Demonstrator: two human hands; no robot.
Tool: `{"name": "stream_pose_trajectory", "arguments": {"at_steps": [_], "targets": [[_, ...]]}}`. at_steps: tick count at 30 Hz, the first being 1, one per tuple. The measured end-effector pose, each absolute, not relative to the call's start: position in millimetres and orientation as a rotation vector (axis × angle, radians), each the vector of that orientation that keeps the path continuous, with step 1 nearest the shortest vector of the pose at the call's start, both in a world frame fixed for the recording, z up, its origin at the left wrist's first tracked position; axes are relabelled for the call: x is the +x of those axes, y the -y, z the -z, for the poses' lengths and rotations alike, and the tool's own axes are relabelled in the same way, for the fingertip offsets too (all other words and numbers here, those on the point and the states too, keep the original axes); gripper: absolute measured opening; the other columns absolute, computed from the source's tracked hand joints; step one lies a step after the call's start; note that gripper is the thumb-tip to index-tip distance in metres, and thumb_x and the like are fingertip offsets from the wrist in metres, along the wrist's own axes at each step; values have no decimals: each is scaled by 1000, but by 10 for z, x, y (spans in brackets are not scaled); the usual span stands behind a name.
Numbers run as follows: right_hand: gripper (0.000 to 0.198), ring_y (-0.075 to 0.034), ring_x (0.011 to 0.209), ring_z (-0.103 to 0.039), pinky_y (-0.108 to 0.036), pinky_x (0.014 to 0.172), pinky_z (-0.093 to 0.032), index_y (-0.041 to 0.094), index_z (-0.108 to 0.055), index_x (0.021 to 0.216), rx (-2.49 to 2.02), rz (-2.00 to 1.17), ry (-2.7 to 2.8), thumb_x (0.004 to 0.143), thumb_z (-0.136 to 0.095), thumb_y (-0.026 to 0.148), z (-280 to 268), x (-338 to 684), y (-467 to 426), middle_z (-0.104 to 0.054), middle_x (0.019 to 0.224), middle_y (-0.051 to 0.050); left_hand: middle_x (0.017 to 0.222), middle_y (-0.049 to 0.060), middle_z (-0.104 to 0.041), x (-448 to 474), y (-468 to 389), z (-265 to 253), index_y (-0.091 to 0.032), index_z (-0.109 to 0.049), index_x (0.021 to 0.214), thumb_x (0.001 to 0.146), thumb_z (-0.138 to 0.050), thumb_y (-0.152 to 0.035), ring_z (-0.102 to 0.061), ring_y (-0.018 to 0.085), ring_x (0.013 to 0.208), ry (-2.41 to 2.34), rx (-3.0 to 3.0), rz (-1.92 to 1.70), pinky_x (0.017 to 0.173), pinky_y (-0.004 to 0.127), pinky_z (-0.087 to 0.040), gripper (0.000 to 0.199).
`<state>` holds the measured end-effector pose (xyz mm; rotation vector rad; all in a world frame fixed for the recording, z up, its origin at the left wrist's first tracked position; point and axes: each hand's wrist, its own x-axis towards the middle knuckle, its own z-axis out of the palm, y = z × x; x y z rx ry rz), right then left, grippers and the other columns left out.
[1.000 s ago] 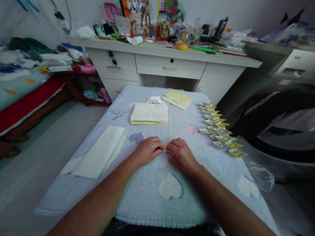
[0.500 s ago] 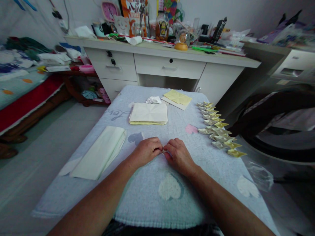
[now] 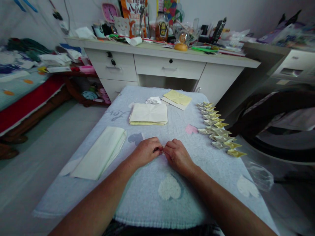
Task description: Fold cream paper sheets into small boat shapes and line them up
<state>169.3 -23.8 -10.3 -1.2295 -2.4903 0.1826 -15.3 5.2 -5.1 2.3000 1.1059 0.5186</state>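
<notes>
Head view, and most of what I want to see from my end is covered by fingers. My landmark is the stack of creased white and yellow paper sheets (image 3: 149, 114). On its near side, a little to its right, the left hand (image 3: 148, 149) and the right hand (image 3: 178, 155) meet, fingertips of both pinched on a small pale piece of paper (image 3: 163, 149). I make out only a sliver of it between them; its shape and folds are beyond me, and I cannot tell how firmly each hand presses. Both forearms run out of my picture at the bottom.

The stack's white top sheet shows creases radiating from its middle, with yellow edges below. Well to its right, small pointed white and yellow folded-paper boats (image 3: 216, 129) form a row; the farthest crowd together, so I cannot count them. Just beyond the stack lies a crumpled white wad (image 3: 153, 100); beyond it and to the right, a creased yellow sheet (image 3: 177, 97) partly hides a white sheet (image 3: 182, 106). Near and left of the stack is a long, folded, pale-green sheet (image 3: 100, 154), its material hard to judge. All rest on a light-blue heart-patterned cloth (image 3: 201, 183).
</notes>
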Motion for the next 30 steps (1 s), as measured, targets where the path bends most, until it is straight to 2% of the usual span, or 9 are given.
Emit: {"name": "stream_pose_trajectory", "arguments": {"at_steps": [4, 8, 12, 17, 30], "targets": [[10, -19, 85, -48, -31, 79, -36, 18, -65, 91, -1309, -262, 2397, 85, -59, 14, 148, 1706, 251, -59, 87, -4, 79, 0, -61, -159, -62, 45, -17, -67, 74, 82, -62, -15, -58, 12, 76, -1076, 2293, -518, 69, 22, -43, 10], [9, -20, 87, -48, -32, 80, -38, 17, -63, 89, -1355, -268, 2311, 80, -63, 14, 157, 1706, 263, -57, 90, -6, 80, 1, -62, -164, -61, 44, -18, -67, 76, 84, -60, -17, -59, 13, 78, -1062, 2291, -531, 71, 22, -43, 12], [3, -19, 84, -48, -31, 78, -38, 17, -64, 82, -1371, -273, 2326, 84, -61, 16, 114, 1699, 267, -57, 85, -5, 80, 1, -61, -164, -59, 55, -18, -67, 76, 85, -58, -18, -59, 13, 78, -1071, 2300, -531, 69, 22, -42, 12], [15, -18, 81, -47, -30, 77, -35, 17, -64, 77, -1383, -310, 2349, 90, -56, 16, 87, 1690, 240, -58, 81, -4, 80, 1, -61, -160, -55, 66, -18, -65, 77, 86, -58, -18, -58, 13, 78, -1085, 2294, -547, 69, 23, -42, 12], [7, -16, 81, -51, -29, 77, -35, 17, -64, 79, -1467, -525, 2195, 86, -62, 17, 106, 1751, 157, -61, 82, -3, 77, 1, -56, -146, -59, 28, -16, -64, 73, 81, -57, -13, -55, 14, 77, -1159, 2262, -558, 67, 23, -40, 11]]}}
